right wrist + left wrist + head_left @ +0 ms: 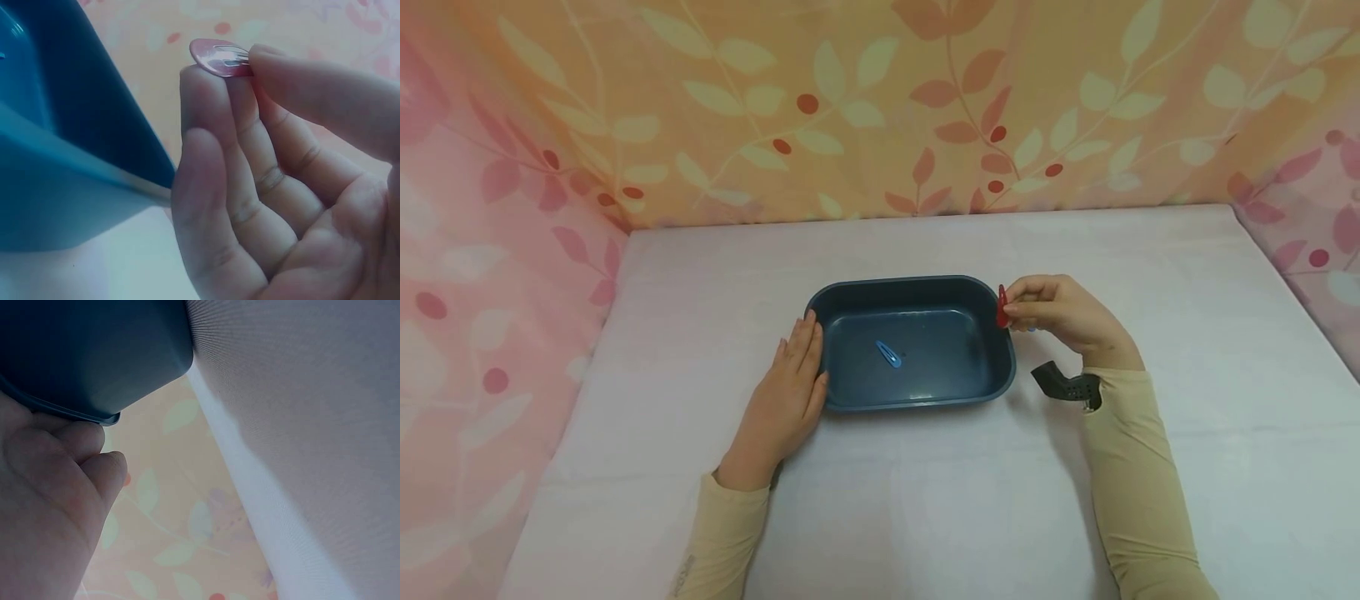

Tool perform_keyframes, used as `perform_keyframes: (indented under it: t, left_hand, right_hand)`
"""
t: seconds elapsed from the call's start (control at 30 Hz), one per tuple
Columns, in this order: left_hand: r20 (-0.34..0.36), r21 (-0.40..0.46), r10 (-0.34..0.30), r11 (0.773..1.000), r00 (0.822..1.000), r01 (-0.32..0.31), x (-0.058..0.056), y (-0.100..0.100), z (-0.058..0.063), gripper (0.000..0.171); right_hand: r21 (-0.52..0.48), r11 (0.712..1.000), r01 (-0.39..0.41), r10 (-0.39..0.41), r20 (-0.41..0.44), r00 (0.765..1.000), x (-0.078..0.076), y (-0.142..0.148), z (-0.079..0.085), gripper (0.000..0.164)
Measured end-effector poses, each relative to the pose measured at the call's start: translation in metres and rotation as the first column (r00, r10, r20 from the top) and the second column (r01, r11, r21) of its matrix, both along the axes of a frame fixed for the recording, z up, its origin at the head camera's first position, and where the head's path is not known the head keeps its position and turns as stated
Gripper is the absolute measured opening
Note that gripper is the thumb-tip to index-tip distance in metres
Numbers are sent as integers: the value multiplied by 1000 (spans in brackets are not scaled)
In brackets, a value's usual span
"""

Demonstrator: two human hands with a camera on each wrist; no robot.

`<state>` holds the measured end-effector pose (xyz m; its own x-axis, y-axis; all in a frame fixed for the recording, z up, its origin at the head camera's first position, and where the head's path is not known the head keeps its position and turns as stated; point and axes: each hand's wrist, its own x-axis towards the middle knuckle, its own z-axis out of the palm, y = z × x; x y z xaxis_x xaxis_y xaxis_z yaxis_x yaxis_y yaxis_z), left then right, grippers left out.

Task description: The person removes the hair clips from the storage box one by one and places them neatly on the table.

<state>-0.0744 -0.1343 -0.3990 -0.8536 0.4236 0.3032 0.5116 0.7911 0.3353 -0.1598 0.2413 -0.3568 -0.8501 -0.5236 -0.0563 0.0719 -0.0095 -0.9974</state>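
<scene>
A dark blue rectangular tub (917, 406) stands on the white table, with a blue snap hair clip (889, 354) lying on its floor. My left hand (786, 400) rests along the tub's left rim, its fingers mostly straight; the left wrist view shows the fingers (81, 440) against the rim. At the right rim, my right hand (1067, 312) pinches a red snap hair clip (1002, 307) between thumb and fingertips. Seen from the right wrist, the red clip (220, 57) shows its metal inner side. A speck of blue appears below the right fingers; what it is I cannot tell.
White cloth covers the table (925, 500). Behind it hangs a yellow leaf-patterned curtain (865, 108), with pink patterned cloth (490, 333) at the sides. A black mount (1067, 385) sticks out from the right wrist, near the tub.
</scene>
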Motion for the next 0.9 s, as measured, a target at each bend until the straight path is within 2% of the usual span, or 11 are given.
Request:
perform_keyframes:
  t: [0.23,0.57,0.9]
  left_hand:
    - [3,-3,0,1000,1000,0,1,0,0,58]
    - [6,-6,1,1000,1000,-1,2,-1,1,58]
    - [-9,-3,-6,1000,1000,5,2,-2,-1,58]
  right_hand:
    - [3,1000,31,-31,-9,999,1,6,0,19]
    - [-73,997,35,-36,-8,999,2,14,-1,22]
    - [-12,989,148,-147,35,988,2,22,0,19]
